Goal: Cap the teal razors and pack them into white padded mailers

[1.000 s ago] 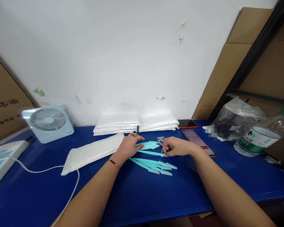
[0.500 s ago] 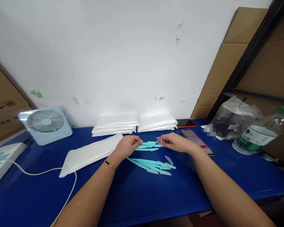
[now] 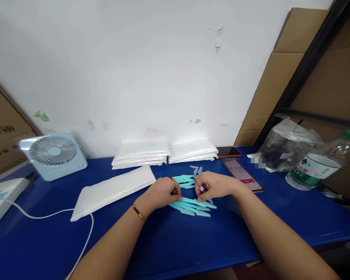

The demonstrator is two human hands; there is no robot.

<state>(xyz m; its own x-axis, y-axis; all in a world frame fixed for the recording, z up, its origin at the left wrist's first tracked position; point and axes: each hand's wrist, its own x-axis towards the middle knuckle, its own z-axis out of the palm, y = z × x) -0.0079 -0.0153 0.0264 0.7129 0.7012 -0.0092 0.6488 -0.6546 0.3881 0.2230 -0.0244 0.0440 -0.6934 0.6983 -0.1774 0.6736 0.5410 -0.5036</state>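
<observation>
Several turquoise eyebrow razors (image 3: pixel 186 206) with whitish blade covers lie fanned out on the blue table. Behind them is a second bunch of turquoise razors (image 3: pixel 183 179), partly hidden by my hands. My left hand (image 3: pixel 163 192) is closed, thumb and fingers pinching the handle of a razor in the near bunch. My right hand (image 3: pixel 212 186) is closed at that razor's covered blade end; something whitish shows between its curled fingers. Loose translucent blade covers (image 3: pixel 196 170) lie just beyond my right hand.
White padded mailers (image 3: pixel 142 149) are stacked along the wall, and one mailer (image 3: pixel 113 188) lies left of my hands. A phone (image 3: pixel 245 177) lies to the right, near a bottle (image 3: pixel 315 171). A fan (image 3: pixel 56 155) and white cable (image 3: pixel 89 229) are left.
Both hands have come nearer, from the far bunch of razors to the near bunch. The razor they held between them now rests with the far bunch.
</observation>
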